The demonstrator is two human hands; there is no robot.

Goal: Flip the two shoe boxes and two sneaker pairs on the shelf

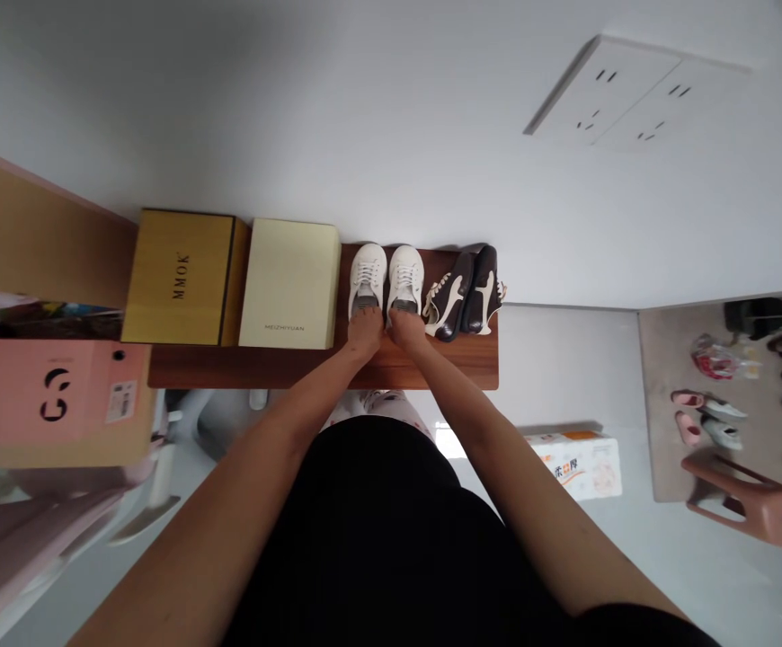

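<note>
Two white shoes, smooth-surfaced with rounded toes and flat white laces, stand side by side on a wooden board, toes toward the wall. The person's left hand has its fingers closed on the heel of the left shoe; the right hand grips the other heel the same way. How far the fingertips reach into the grey-lined openings cannot be told.

Just right of them sits a pair of glossy dark-brown shoes with cream trim and pale laces, touching each other. The board is reddish-brown with a streaked grain and rounded corners.

To the left stand two lidded boxes, a cream one marked MEIZHIYUAN and a gold one marked MMOK; both are closed, their contents hidden. Beyond them is a pink cardboard box with a white label. On the floor at right, a clear plastic bag holds something red.
</note>
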